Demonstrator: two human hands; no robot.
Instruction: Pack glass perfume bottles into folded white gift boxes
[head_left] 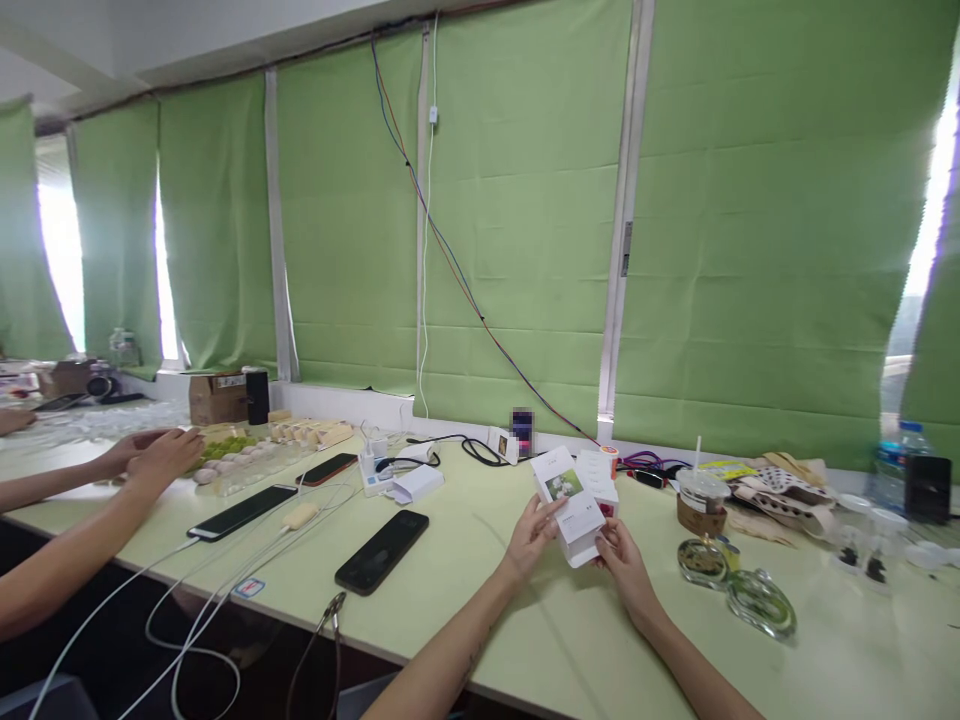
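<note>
The picture-printed carton (577,520) is smooth white card with a faint sheen. The tabletop (469,530) looks hard, smooth and softly glossy. The smartphone (382,552) has a dark, sleek face. The window blinds (525,250) are matt green cloth, lightly creased. Brown cardboard, dull and dry, makes the storage box (217,400). The drink cup (703,486) is clear, shiny plastic; the spotted fabric (780,490) looks soft and crumpled.

Tabletop (463,530) lies free between the nearest phone (382,552) and left fingers (550,511); glass bottles (761,605) obstruct rightward.
</note>
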